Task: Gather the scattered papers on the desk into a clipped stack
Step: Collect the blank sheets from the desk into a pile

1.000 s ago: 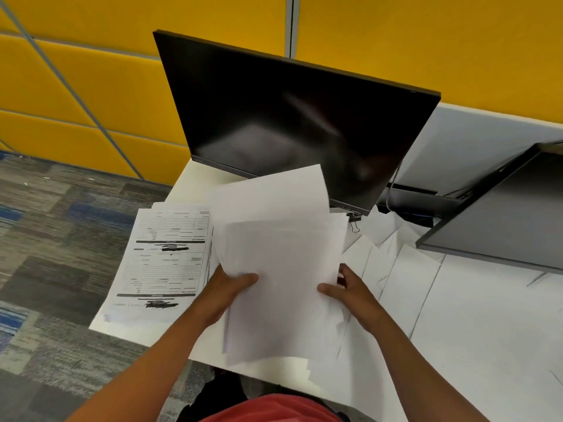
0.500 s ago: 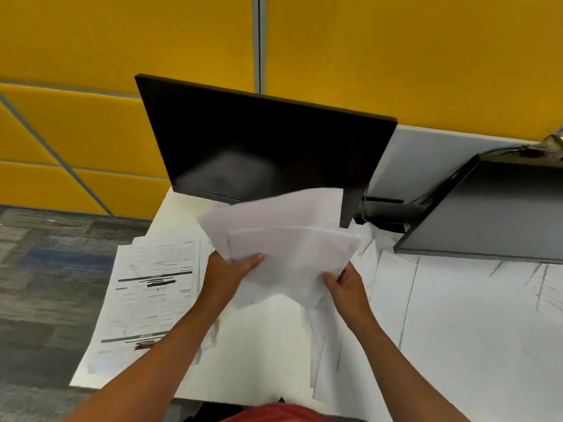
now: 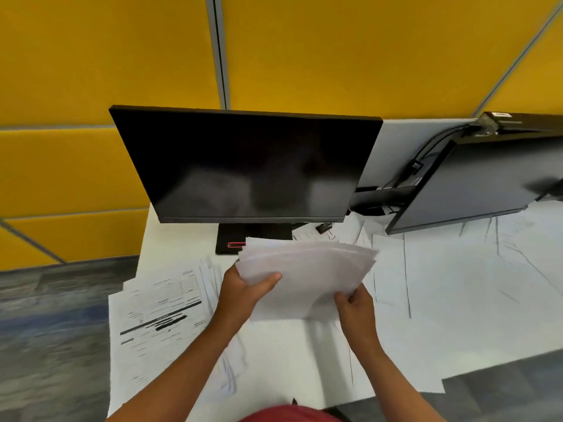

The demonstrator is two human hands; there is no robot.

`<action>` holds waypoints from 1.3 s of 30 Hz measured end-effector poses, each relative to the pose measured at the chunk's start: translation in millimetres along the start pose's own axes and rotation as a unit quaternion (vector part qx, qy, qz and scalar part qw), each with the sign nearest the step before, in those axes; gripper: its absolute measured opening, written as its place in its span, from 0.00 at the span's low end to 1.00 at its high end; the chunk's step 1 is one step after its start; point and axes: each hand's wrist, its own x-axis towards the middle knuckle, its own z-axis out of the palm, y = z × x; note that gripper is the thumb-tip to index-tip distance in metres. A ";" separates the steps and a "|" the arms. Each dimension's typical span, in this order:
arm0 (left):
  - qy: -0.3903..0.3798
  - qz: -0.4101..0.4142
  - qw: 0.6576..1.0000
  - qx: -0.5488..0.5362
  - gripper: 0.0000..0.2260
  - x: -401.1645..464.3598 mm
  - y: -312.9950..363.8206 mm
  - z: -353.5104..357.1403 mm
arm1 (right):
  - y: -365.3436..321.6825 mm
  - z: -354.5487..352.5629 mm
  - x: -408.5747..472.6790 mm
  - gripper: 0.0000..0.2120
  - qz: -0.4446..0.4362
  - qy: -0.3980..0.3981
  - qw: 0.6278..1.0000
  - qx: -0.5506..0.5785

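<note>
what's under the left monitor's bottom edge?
Under the left monitor: its black stand base, partly covered by the held papers. A binder clip lies to the right. Desk beneath the papers is hidden.

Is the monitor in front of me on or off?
Apparently off: the monitor screen is dark, showing only faint reflections and no picture.

Yellow padded wall panels (image 3: 335, 50), split by thin grey seams, rise behind a white desk (image 3: 179, 236). A dark monitor (image 3: 243, 166) stands on it on a black base (image 3: 231, 239); a second monitor (image 3: 475, 178) sits to the right, cables behind it. Grey-blue carpet (image 3: 51, 330) covers the floor.
</note>
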 end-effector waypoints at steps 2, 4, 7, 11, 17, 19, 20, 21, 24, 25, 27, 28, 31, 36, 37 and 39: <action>-0.019 -0.008 1.000 -0.009 0.18 -3.8 -7.6 0.0 | 2.2 3.0 -10.2 0.14 0.011 0.005 1.000 -0.005; -0.042 -0.028 0.999 -0.013 0.19 -9.0 -15.7 -2.6 | 8.2 7.1 -20.2 0.12 0.023 -0.005 1.000 -0.016; -0.053 0.010 0.998 -0.028 0.24 -13.0 -10.2 -5.1 | 5.7 9.0 -26.8 0.12 0.016 0.041 0.999 0.014; -0.096 0.068 0.993 0.012 0.21 -7.4 3.0 -7.3 | 2.0 12.6 -31.4 0.10 0.004 0.095 0.995 0.039; -0.127 0.039 0.988 0.081 0.09 4.7 -18.8 -6.3 | 18.2 15.9 -25.3 0.13 0.056 0.060 0.997 0.013; -0.112 0.035 0.991 0.065 0.09 3.0 -11.8 -4.3 | 10.2 20.0 -27.2 0.10 0.030 0.058 0.998 0.010; -0.103 0.023 0.993 0.046 0.09 2.4 -9.8 -3.0 | 5.7 21.9 -29.0 0.09 0.016 0.064 0.998 0.021; -0.094 0.009 0.995 0.027 0.10 1.9 -8.9 -2.5 | 0.7 23.5 -30.6 0.10 0.001 0.080 0.996 0.036; -0.080 -0.005 0.997 0.007 0.13 1.4 -14.7 -5.2 | 1.9 22.9 -28.5 0.14 -0.007 0.118 0.992 0.053; -0.079 -0.011 0.997 0.014 0.12 -0.1 -21.5 -5.8 | 9.3 22.7 -27.8 0.13 0.008 0.108 0.994 0.033; -0.081 -0.024 0.995 0.045 0.11 -6.5 -34.2 -7.4 | 24.7 22.6 -28.4 0.10 0.049 0.073 0.996 -0.005; -0.088 -0.029 0.994 0.064 0.11 -10.3 -38.8 -7.8 | 31.0 22.2 -28.0 0.08 0.062 0.061 0.996 -0.012; -0.104 -0.029 0.990 0.091 0.06 -15.1 -54.6 -10.0 | 36.2 21.9 -29.8 0.08 0.054 0.077 0.996 0.012; -0.070 -0.041 0.992 0.098 0.07 -14.0 -50.6 -1.2 | 37.8 24.9 -30.2 0.11 0.070 0.047 0.996 -0.034; -0.056 -0.052 0.994 0.079 0.08 -13.5 -43.1 1.3 | 32.9 22.7 -29.6 0.13 0.046 0.045 0.997 -0.046; -0.025 -0.077 0.996 0.036 0.08 -7.5 -23.3 4.1 | 12.1 15.0 -25.3 0.15 -0.003 0.026 0.998 -0.059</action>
